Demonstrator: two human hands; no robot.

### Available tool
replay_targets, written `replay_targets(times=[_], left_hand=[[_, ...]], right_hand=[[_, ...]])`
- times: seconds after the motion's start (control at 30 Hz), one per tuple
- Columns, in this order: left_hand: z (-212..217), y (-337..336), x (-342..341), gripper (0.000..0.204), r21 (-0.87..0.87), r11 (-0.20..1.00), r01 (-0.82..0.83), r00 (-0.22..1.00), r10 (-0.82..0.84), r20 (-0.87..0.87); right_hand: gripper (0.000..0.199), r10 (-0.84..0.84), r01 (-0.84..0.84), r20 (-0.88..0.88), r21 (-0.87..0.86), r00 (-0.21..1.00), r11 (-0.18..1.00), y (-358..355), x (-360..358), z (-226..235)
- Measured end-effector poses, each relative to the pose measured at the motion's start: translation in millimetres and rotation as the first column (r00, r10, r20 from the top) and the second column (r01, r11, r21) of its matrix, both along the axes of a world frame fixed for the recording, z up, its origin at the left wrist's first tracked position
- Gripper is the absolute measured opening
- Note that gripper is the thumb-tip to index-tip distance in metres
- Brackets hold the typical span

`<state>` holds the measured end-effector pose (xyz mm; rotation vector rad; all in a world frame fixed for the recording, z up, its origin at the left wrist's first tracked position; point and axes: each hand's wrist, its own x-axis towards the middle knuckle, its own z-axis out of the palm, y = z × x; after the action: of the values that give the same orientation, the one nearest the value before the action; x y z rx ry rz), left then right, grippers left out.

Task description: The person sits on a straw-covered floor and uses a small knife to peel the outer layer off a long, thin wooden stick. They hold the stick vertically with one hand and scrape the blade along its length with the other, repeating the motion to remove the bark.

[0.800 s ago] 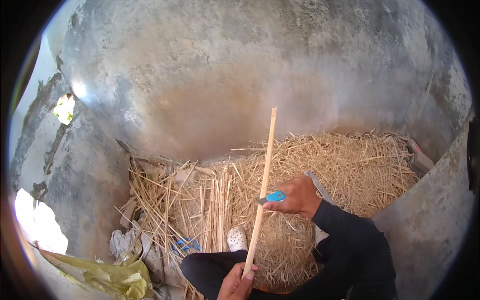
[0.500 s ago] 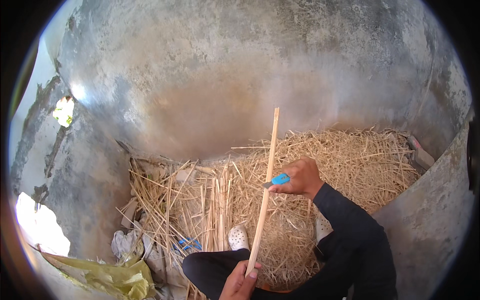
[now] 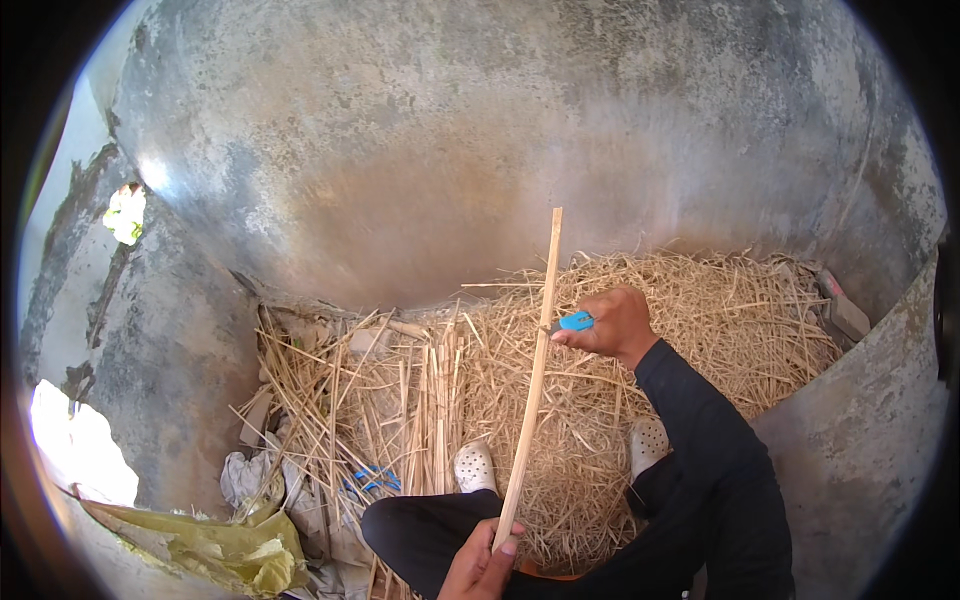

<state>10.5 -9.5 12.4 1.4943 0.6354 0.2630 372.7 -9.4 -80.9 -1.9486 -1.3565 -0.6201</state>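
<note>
A long, thin, pale wooden stick [image 3: 532,380] is being held slanted over the middle of the scene, its upper end pointing toward 12 o'clock against the wall and its lower end coming down toward 6 o'clock. The lower end is being gripped by the left hand [image 3: 482,565], whose fingers are closed around it. A small tool with a blue handle [image 3: 575,321] is being pressed against the stick at about its midpoint by the right hand [image 3: 612,323], whose fingers are curled tightly around the handle; the blade itself cannot be made out. Below the stick, 2 white perforated clogs [image 3: 474,466] are being worn on feet resting in a bed of dry yellow straw [image 3: 720,330]. Toward 8 o'clock, crumpled grey and yellow-green plastic sheeting [image 3: 215,545] is lying beside the straw. Everything is being enclosed by a curved, stained grey concrete wall [image 3: 450,130].
</note>
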Motion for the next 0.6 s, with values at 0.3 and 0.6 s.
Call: replay_targets(times=[0.3,0.6], left_hand=[[1.2,-1.5,1.0,0.018,0.151,0.988,0.021,1.0,-0.019,-0.01],[2.6,-9.4,-5.2,0.021,0.025,1.0,-0.01,0.993,0.013,-0.117]], right_hand=[[0.076,-0.104,0.104,0.084,0.004,0.991,0.995,4.4,13.4,-4.3],[0.079,-0.205,0.208,0.057,-0.049,0.977,0.977,1.2,40.2,-12.2]])
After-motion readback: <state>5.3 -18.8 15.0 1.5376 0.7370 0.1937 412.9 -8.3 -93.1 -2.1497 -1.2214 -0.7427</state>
